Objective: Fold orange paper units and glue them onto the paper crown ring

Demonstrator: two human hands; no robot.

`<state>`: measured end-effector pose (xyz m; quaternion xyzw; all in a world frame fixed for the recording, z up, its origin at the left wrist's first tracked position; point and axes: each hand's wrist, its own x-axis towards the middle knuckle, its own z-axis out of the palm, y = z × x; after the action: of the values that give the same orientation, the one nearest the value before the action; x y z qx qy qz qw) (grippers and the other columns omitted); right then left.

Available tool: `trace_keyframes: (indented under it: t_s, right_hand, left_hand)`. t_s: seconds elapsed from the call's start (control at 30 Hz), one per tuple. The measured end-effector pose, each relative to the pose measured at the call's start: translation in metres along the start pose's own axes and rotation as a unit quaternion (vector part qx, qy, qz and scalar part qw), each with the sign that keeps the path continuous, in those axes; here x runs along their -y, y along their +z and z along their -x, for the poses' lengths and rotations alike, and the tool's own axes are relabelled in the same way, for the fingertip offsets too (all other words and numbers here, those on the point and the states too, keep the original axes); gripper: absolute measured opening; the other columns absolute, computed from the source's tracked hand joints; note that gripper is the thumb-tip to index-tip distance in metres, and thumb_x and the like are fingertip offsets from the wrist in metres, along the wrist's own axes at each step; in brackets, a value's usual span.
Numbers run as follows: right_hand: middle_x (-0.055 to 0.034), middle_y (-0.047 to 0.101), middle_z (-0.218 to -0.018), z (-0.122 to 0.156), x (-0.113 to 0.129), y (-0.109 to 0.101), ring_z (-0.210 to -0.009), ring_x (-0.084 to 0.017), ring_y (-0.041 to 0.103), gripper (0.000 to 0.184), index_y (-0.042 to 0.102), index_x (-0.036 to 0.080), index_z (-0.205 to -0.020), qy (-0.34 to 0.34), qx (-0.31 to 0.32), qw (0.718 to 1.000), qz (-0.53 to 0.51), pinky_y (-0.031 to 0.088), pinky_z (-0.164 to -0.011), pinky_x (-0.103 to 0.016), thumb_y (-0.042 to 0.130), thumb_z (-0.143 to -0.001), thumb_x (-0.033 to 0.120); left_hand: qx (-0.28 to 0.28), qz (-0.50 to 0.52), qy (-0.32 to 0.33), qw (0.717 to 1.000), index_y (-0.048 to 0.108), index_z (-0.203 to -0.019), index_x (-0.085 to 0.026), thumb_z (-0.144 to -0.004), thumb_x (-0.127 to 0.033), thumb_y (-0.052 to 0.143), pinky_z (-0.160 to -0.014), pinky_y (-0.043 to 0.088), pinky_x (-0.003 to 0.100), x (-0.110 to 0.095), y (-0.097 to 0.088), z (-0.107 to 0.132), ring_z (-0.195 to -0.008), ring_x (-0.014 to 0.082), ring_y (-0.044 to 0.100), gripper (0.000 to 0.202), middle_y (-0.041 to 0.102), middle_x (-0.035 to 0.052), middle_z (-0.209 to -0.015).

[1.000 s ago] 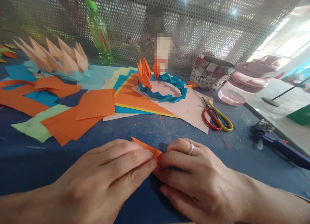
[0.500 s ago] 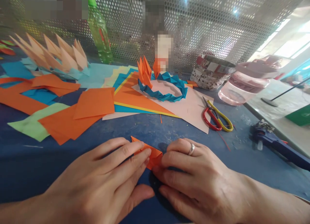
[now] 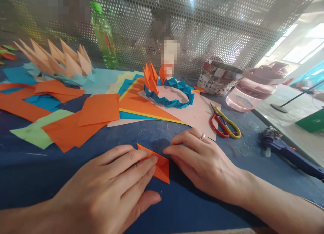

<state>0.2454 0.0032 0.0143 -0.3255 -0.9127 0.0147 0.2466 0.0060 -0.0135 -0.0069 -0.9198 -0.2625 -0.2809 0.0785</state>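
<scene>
left hand (image 3: 106,180): lies flat and palm-down, its fingers (image 3: 141,163) extended and pressing on the near end of a folded orange paper piece (image 3: 158,168). the pressure appears to pin the piece to the tabletop (image 3: 182,207), keeping the thin, crisp paper from sliding.

right hand (image 3: 202,161): also open, with a ring on one finger. its fingertips (image 3: 168,150) sit just beside the piece's upper edge; contact cannot be confirmed. the hands are apart, not clamped together, with the pointed piece lying between them on the scuffed blue surface.

beyond the hands: loose orange squares (image 3: 98,109) and green paper (image 3: 37,133) overlap at left, spread flat, seemingly for easy reach. a stack of coloured sheets (image 3: 141,106) lies at center under a pink sheet (image 3: 199,121). on this sits a ring of folded teal paper (image 3: 167,101), its angular units interlocked, with a spiky orange cluster (image 3: 151,79) attached. a peach paper crown (image 3: 55,60) stands at left. red-and-yellow scissors (image 3: 224,126) lie open at right, a blue glue gun (image 3: 286,154) beyond them.
</scene>
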Motion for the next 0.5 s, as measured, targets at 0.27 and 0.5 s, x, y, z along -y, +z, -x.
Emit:
trace_keyframes:
  t_s: [0.27, 0.5]
  right_hand:
    - [-0.0076, 0.067, -0.097, -0.0054, 0.0054, 0.005, -0.092, -0.02, 0.055, 0.023, 0.064, 0.014, -0.108, 0.022, 0.032, 0.997, -0.071, 0.048, -0.082, -0.035, 0.048, -0.093, 0.008]
    - [-0.0047, 0.065, -0.092, -0.0044, 0.0088, 0.0054, -0.089, -0.016, 0.056, 0.029, 0.058, 0.013, -0.113, 0.083, 0.017, 0.984, -0.156, 0.046, -0.081, -0.031, 0.045, -0.09, 0.003]
  left_hand:
    - [0.016, -0.021, 0.026, 0.999, 0.068, -0.082, -0.018, -0.096, -0.024, 0.048, -0.073, 0.039, 0.036, -0.0012, -0.0101, -0.0093, -0.073, 0.0198, 0.054, 0.025, 0.068, 0.0009, -0.077]
    - [0.019, 0.012, 0.013, 1.0, 0.07, -0.088, -0.018, -0.092, -0.023, 0.057, -0.078, 0.038, 0.039, -0.0002, -0.0082, -0.0051, -0.077, 0.0212, 0.054, 0.015, 0.069, 0.0012, -0.081]
